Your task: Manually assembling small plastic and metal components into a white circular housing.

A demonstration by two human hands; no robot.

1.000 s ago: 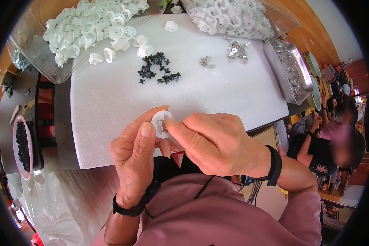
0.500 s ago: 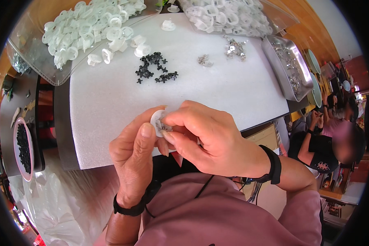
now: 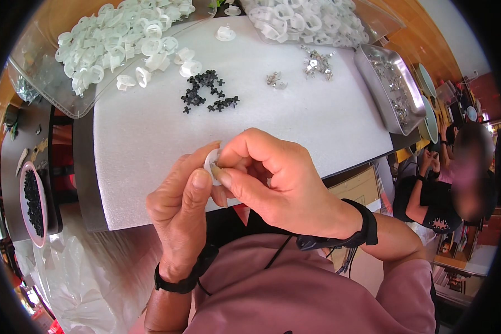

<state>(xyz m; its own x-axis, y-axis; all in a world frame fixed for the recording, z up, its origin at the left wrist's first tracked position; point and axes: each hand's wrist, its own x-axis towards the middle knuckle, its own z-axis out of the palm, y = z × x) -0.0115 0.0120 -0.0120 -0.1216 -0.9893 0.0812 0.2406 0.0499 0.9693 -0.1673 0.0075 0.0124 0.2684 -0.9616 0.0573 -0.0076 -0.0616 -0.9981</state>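
Note:
Between both hands, over the near edge of the white foam sheet (image 3: 145,183), is a round white plastic part (image 3: 210,160). My left hand (image 3: 181,200) is closed on its rim, thumb in front and fingers behind. My right hand (image 3: 278,186) pinches at the part's face with thumb and forefinger; whatever small piece sits in that pinch is hidden. Beyond the hands lie small black cross-shaped pieces (image 3: 192,99). Farther right are a small heap of metal clips (image 3: 275,80) and a larger heap of clips (image 3: 318,64).
White plastic parts (image 3: 117,50) fill a clear tray (image 3: 83,108) at the far left; more white parts (image 3: 306,22) lie at the far right. A metal tray (image 3: 395,94) of clips stands right. A pink dish (image 3: 29,186) holds black pieces. A person (image 3: 428,189) sits on the right.
My right fingers have closed in over the face of the white part, covering more of it. The part appears turned more edge-on. My left hand keeps nearly the same hold.

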